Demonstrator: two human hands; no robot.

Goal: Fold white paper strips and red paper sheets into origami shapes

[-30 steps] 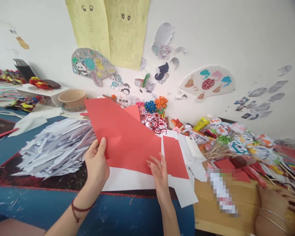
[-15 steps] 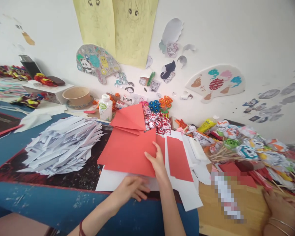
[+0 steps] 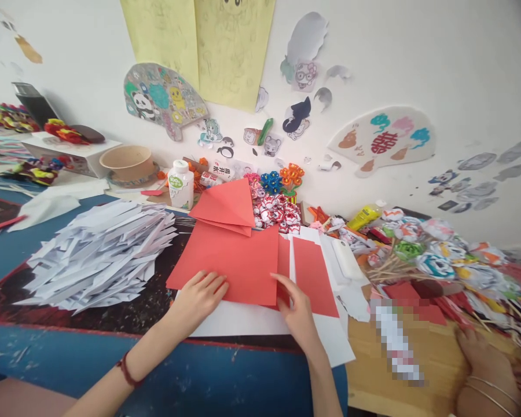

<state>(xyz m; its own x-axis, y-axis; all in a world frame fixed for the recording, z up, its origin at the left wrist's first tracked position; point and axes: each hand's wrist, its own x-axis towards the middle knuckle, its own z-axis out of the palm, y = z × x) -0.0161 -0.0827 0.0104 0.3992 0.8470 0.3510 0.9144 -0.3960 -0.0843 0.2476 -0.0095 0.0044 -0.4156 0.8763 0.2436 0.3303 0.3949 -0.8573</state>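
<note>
Hands (image 3: 202, 291) apart, on red sheet (image 3: 230, 260); folded red paper (image 3: 226, 205) atop; white strips (image 3: 104, 249) L.

Blue table (image 3: 226, 376), scuffed, w/ dark mat (image 3: 8, 307) on top. Clock from mid stack: white paper (image 3: 226, 321) ctr on mat, red sheet (image 3: 234, 263) over it; big pile of white paper strips (image 3: 99, 252) at 9, also on mat. White cloth-like sheet (image 3: 47, 205) approx 10. Wood tabletop (image 3: 356, 370) adjoins at 4, w/ blurred item (image 3: 397, 347) on it; flower bunch (image 3: 438, 260) at 3.
</note>
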